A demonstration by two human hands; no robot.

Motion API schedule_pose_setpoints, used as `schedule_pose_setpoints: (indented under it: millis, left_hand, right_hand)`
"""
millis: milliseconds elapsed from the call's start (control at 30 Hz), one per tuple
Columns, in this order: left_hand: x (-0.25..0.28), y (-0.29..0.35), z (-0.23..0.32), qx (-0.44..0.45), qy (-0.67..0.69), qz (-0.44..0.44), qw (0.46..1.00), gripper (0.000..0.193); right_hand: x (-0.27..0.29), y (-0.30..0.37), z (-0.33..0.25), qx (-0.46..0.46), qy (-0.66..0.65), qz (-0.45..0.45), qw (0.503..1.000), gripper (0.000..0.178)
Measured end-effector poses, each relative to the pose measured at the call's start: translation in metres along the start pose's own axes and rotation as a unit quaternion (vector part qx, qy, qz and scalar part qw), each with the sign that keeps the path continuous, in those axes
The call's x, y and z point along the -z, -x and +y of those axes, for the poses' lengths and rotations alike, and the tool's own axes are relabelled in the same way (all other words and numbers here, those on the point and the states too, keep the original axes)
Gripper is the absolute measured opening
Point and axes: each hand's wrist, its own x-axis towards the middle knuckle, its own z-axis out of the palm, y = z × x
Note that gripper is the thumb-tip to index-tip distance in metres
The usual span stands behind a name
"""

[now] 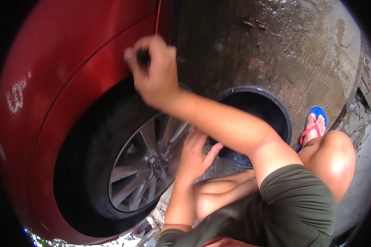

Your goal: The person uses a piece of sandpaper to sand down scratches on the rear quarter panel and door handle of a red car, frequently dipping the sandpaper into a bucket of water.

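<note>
My right hand point(158, 76) is raised beside the red car's fender point(90, 61), above the wheel, and is smeared by motion. Its fingers curl round a small dark thing point(143, 58), too blurred to name. Lower down, my left hand point(195, 154) is at the right edge of the wheel, fingers stretched and thumb apart, with nothing seen in it. Part of its fingertips lies behind my right forearm. The wheel has a black tyre point(86, 164) and a grey spoked alloy rim point(130, 173).
A dark round tub point(282, 109) stands on the ground right of the wheel, partly behind my right arm. Wet, dirty concrete point(301, 53) spreads beyond it. My foot in a blue flip-flop point(318, 111) with a pink strap is at the right, near rubble point(354, 119).
</note>
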Motion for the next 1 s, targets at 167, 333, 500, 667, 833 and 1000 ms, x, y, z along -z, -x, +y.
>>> schedule_pose_setpoints:
  millis: [167,333,500,667,833,1000]
  left_hand:
    - [0.005,-0.004,0.007,0.022,0.039,-0.020,0.999,0.047]
    - [0.003,0.000,-0.007,0.034,0.036,0.004,0.999,0.043]
    - [0.000,-0.006,0.002,0.013,0.015,0.019,1.000,0.045]
    - [0.001,-0.008,0.001,0.056,0.039,0.015,0.998,0.045]
    - [0.000,-0.011,-0.002,0.052,0.029,0.022,0.998,0.046]
    - [-0.005,-0.010,0.005,0.041,0.049,0.025,0.998,0.044]
  right_hand:
    - [-0.004,-0.052,0.032,-0.086,0.008,0.059,0.994,0.022]
    - [0.004,0.022,0.017,-0.017,0.020,-0.032,0.999,0.023]
    - [0.005,-0.066,0.026,-0.127,0.024,0.058,0.990,0.030]
    - [0.031,-0.075,0.019,-0.133,-0.044,0.100,0.985,0.031]
    - [0.014,0.009,0.031,-0.111,-0.030,0.014,0.993,0.032]
    - [0.003,-0.062,0.037,-0.139,0.017,0.110,0.984,0.029]
